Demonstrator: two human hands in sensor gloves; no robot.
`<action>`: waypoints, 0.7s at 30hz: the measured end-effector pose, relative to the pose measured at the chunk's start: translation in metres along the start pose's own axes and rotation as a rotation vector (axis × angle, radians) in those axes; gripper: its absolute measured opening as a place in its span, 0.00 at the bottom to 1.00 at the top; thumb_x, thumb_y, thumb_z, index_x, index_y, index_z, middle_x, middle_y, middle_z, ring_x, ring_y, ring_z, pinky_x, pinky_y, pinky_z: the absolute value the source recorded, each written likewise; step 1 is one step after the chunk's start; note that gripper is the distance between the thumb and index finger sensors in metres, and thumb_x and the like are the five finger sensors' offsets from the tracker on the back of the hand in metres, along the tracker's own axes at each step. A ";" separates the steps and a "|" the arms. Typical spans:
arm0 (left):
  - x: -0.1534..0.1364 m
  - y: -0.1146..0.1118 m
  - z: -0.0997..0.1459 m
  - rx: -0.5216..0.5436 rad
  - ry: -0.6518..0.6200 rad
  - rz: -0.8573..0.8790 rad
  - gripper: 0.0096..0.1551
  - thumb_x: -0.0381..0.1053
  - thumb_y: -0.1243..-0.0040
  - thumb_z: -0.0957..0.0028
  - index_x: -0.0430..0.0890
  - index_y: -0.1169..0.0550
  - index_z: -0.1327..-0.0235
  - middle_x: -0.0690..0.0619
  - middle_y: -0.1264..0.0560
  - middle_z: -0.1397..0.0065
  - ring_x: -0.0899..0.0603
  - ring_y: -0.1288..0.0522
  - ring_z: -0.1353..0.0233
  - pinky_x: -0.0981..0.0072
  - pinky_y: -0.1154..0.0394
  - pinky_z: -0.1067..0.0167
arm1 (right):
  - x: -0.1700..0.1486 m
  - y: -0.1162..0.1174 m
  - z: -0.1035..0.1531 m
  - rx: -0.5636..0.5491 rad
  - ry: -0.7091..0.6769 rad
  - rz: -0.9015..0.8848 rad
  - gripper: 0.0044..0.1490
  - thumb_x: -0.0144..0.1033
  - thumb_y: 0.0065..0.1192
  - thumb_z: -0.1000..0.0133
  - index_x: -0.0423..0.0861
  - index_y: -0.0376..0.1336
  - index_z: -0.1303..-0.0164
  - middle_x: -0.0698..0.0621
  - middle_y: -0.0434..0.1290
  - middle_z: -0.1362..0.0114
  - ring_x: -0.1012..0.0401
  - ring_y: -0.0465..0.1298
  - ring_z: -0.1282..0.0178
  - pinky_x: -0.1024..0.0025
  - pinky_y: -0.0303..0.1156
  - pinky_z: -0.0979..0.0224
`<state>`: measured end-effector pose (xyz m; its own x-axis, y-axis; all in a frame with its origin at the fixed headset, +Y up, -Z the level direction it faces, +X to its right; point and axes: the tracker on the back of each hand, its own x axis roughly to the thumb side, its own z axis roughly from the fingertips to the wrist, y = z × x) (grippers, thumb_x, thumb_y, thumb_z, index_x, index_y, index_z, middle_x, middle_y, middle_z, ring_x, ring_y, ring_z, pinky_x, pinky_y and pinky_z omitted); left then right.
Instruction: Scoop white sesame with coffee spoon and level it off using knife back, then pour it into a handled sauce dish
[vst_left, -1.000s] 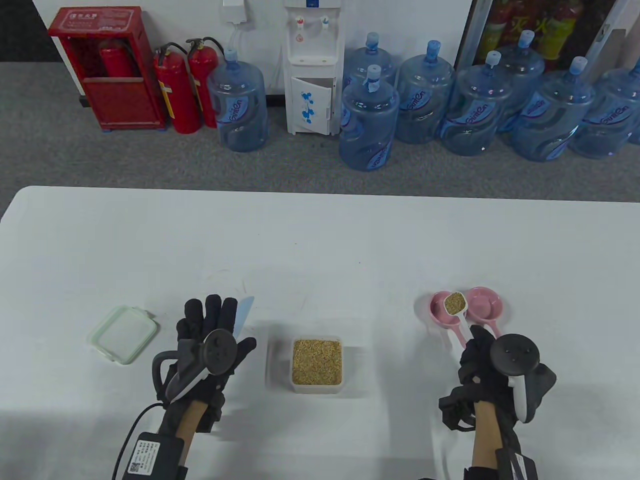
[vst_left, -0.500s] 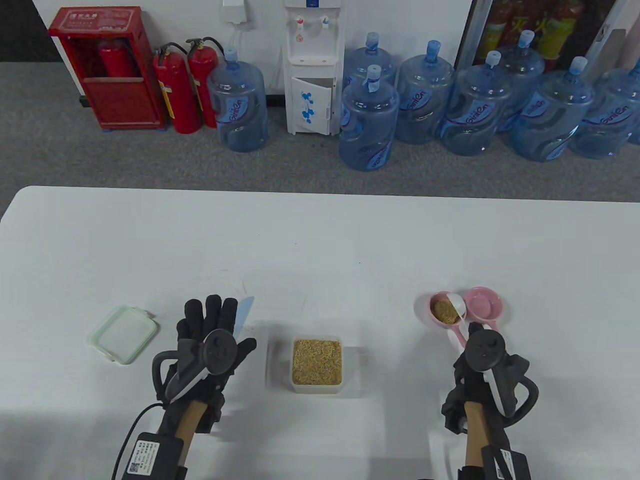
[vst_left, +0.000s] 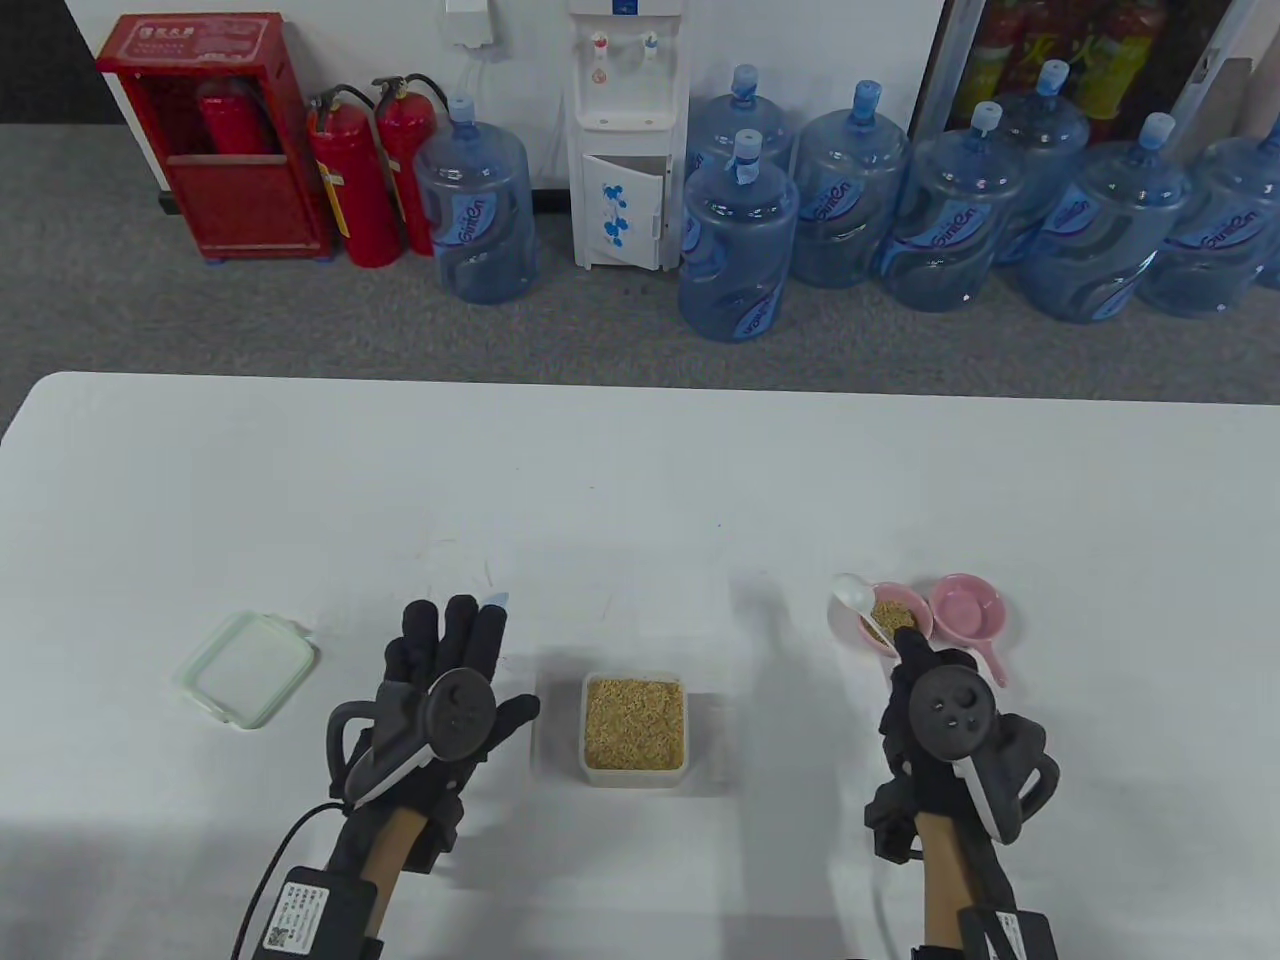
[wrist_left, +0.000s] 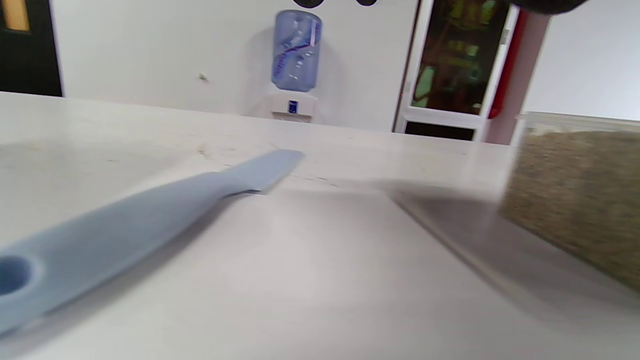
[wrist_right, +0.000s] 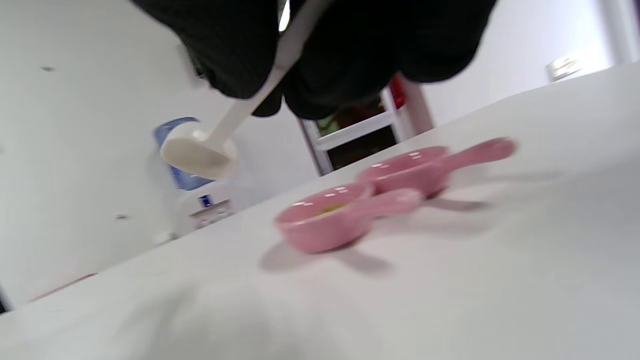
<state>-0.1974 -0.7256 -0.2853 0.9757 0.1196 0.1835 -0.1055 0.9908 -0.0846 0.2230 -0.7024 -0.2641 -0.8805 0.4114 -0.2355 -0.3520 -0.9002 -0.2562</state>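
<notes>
My right hand (vst_left: 915, 650) pinches the handle of the white coffee spoon (vst_left: 852, 593); its empty bowl hangs just left of the left pink handled dish (vst_left: 915, 628), which holds sesame. In the right wrist view my gloved fingers (wrist_right: 235, 45) grip the spoon (wrist_right: 200, 150) above and left of that dish (wrist_right: 325, 217). My left hand (vst_left: 452, 640) lies flat with straight fingers over the light blue knife (vst_left: 495, 600), of which only the tip shows. The knife (wrist_left: 150, 210) lies flat on the table. The clear sesame container (vst_left: 634, 722) stands between my hands.
A second pink handled dish (vst_left: 965, 607), empty, sits right of the first, its handle (wrist_right: 475, 150) pointing right in the right wrist view. The container's lid (vst_left: 246, 668) lies at the left. Water bottles and fire extinguishers stand on the floor beyond the table (vst_left: 640, 470).
The spoon tipped its sesame into the left dish, then swung left of it, empty. My left hand slid a little right over the knife, covering more of the blade.
</notes>
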 end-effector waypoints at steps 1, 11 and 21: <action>0.004 0.000 0.000 -0.009 0.000 -0.004 0.55 0.75 0.54 0.51 0.55 0.52 0.12 0.48 0.57 0.08 0.28 0.61 0.13 0.34 0.51 0.19 | 0.004 0.000 0.002 0.014 -0.030 -0.021 0.27 0.38 0.60 0.34 0.53 0.67 0.23 0.42 0.72 0.28 0.57 0.77 0.46 0.57 0.75 0.38; 0.044 -0.012 -0.005 -0.192 -0.183 0.088 0.62 0.76 0.47 0.57 0.55 0.52 0.12 0.49 0.53 0.07 0.27 0.56 0.11 0.33 0.49 0.18 | 0.069 0.011 0.038 0.128 -0.440 -0.033 0.26 0.38 0.62 0.36 0.54 0.69 0.25 0.43 0.73 0.29 0.57 0.77 0.46 0.57 0.75 0.38; 0.043 -0.028 -0.015 -0.270 -0.188 0.103 0.63 0.77 0.47 0.59 0.55 0.53 0.12 0.51 0.53 0.07 0.26 0.56 0.11 0.31 0.48 0.19 | 0.099 0.039 0.060 0.199 -0.602 0.135 0.26 0.38 0.63 0.36 0.55 0.69 0.26 0.43 0.72 0.29 0.57 0.77 0.45 0.56 0.75 0.37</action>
<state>-0.1496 -0.7494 -0.2895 0.9074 0.2527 0.3359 -0.1225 0.9234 -0.3638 0.1032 -0.7049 -0.2410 -0.9248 0.1929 0.3278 -0.2270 -0.9715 -0.0688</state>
